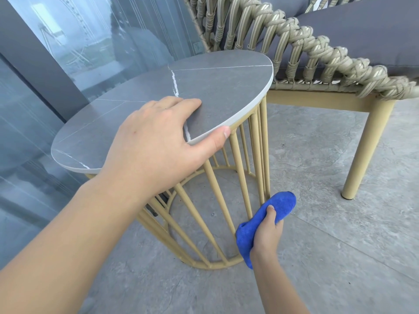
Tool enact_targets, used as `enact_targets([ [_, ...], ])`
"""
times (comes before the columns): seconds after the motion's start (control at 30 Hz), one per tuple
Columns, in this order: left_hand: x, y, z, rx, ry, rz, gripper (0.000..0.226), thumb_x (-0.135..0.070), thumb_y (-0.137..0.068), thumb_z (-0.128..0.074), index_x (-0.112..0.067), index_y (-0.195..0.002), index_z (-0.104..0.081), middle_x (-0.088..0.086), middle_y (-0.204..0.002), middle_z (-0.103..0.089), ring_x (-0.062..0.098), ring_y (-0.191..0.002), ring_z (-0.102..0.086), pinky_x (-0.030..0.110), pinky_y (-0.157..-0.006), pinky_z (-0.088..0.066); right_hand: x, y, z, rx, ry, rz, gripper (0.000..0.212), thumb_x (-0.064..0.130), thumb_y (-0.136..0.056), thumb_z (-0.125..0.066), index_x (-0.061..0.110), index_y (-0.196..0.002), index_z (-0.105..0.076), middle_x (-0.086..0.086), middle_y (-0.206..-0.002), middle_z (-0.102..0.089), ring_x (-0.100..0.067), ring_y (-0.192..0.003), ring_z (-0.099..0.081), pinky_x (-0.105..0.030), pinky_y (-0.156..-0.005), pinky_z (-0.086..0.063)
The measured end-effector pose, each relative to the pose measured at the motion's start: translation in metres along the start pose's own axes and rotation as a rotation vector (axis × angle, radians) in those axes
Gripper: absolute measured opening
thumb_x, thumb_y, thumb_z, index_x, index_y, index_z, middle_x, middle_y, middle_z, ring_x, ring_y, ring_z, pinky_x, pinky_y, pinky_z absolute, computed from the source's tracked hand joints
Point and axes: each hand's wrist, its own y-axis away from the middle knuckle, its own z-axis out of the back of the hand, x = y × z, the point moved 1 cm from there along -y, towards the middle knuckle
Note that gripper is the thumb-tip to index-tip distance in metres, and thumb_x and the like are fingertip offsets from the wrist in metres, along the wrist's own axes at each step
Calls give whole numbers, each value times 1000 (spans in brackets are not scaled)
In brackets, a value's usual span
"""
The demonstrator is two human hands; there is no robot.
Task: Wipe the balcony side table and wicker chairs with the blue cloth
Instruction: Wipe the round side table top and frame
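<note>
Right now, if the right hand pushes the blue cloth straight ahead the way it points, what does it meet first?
Probably the side table's gold metal bars: the blue cloth in the right hand already seems to touch them, though depth is unclear.

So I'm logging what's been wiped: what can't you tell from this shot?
- Wicker chair: cut off by the top and right edges.
- Side table top near the rim: under the left hand.
- Blue cloth: its middle is hidden inside the right hand grip.
- Dust: too fine to see.
</note>
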Motion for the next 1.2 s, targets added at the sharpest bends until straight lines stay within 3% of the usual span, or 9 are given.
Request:
enact_targets([
  [0.1, 0, 0, 0, 0, -3, 5, 78, -84, -83, -30, -36, -140, -54, -15, -137, -60, 17, -126, -51, 29, -87, -30, 13, 9, -11, 24, -22, 57, 13, 44, -99, -51, 33, -96, -59, -1, -104, -66, -22, -97, -66, -44, -93, -53],
  [0.2, -1, 0, 0, 10, -4, 10, 79, -84, -83, -30, -37, -142, -53, -16, -138, -58, 16, -127, -50, 28, -88, -30, 31, 23, -22, 24, -3, 106, 19, 61, -82, -51, 47, -90, -61, 0, -115, -67, -25, -107, -67, -56, -103, -51],
  [0.33, 0, 0, 1, 18, -4, 11, 81, -84, -82, -30, -36, -144, -52, -15, -140, -58, 16, -129, -50, 28, -89, -30, 70, 55, -39, 141, -79, 164, 35, 57, -76, -54, 38, -105, -62, -3, -130, -62, -23, -111, -66, -54, -104, -52],
  [0.43, -1, 1, 1, 26, 2, 14, 80, -83, -82, -32, -35, -143, -54, -14, -138, -59, 17, -129, -50, 28, -88, -30, 99, 86, -52, 231, -103, 276, 30, 52, -81, -56, 44, -109, -61, 1, -136, -59, -18, -114, -65, -51, -103, -52],
  [0.73, 2, 2, 2, 87, 1, -31, 90, -84, -79, -22, -32, -147, -49, -13, -141, -56, 15, -133, -47, 31, -102, -37, 145, 140, -71, 299, -91, 605, 49, 53, -79, -60, 33, -124, -58, -2, -131, -61, -19, -121, -62, -52, -107, -47],
  [0.87, 11, 3, 7, 142, 65, -50, 88, -84, -82, -22, -34, -149, -48, -17, -149, -51, 10, -139, -43, 32, -110, -36, 140, 146, -61, 302, -95, 716, 26, 41, -93, -56, 32, -117, -60, -9, -123, -63, -24, -113, -63, -58, -102, -47],
  [0.97, 23, 2, 13, 95, 228, 21, 79, -84, -83, -23, -37, -134, -62, -19, -131, -62, 8, -126, -53, 36, -106, -43, 150, 153, -60, 294, -63, 883, 26, 33, -97, -57, 25, -121, -61, -13, -124, -61, -30, -117, -61, -60, -101, -46],
  [1.1, 43, -7, 22, 0, 296, 129, 73, -84, -83, -21, -42, -121, -67, -17, -127, -67, 11, -123, -57, 38, -104, -44, 188, 162, -68, 254, 113, 1136, 34, 30, -92, -60, 15, -123, -66, 0, -128, -60, -25, -126, -55, -51, -108, -42],
  [1.2, 54, -19, 26, -6, 289, 192, 77, -86, -81, -19, -41, -126, -64, -15, -134, -65, 14, -128, -55, 42, -106, -43, 224, 171, -81, 333, 273, 1271, 20, 29, -91, -62, 25, -110, -65, 12, -115, -60, -18, -116, -58, -46, -104, -44],
])
